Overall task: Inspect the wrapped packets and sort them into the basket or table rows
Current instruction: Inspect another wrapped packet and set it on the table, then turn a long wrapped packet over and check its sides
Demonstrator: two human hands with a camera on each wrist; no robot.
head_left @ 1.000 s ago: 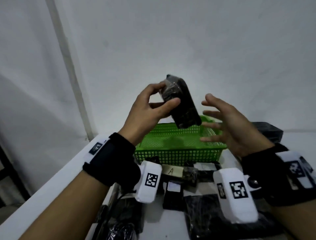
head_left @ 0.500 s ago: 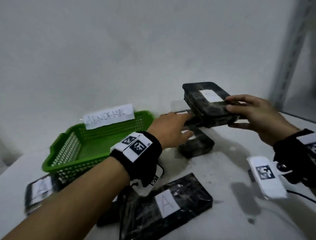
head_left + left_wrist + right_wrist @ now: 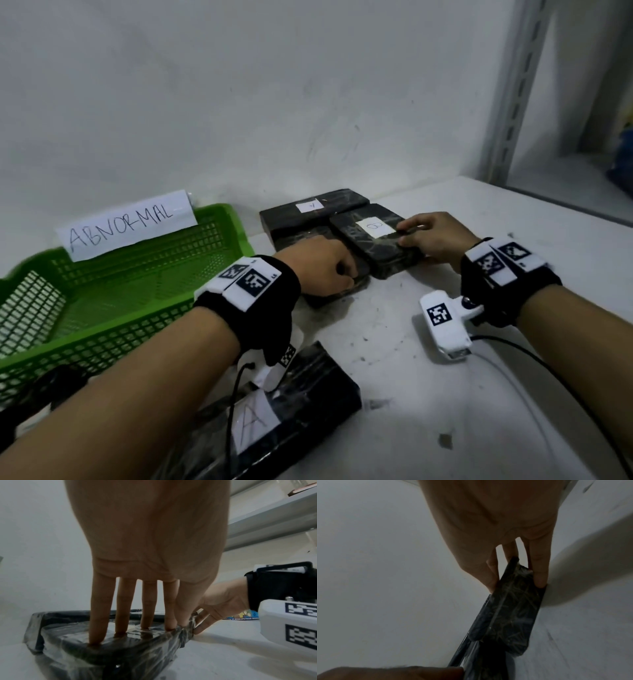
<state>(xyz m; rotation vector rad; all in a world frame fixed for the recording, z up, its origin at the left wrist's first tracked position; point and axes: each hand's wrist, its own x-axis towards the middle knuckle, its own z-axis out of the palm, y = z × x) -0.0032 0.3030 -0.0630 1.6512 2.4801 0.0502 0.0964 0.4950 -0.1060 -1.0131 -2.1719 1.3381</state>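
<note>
Several black wrapped packets lie in a cluster on the white table, right of the green basket labelled ABNORMAL. My right hand pinches the near end of the packet with a white label, thumb on top, fingers along its side; it sits on the table beside the others. My left hand presses straight fingers down on the neighbouring packet. A third packet lies behind them by the wall. The basket looks empty inside.
A packet marked A lies near the front under my left forearm. Dark items sit at the basket's front left corner. A black cable trails over the right side. A metal shelf upright stands at the far right.
The packet my left hand held up over the basket passed to the right hand and came down onto the table beside the other packets. My left hand settled on the neighbouring packet.
</note>
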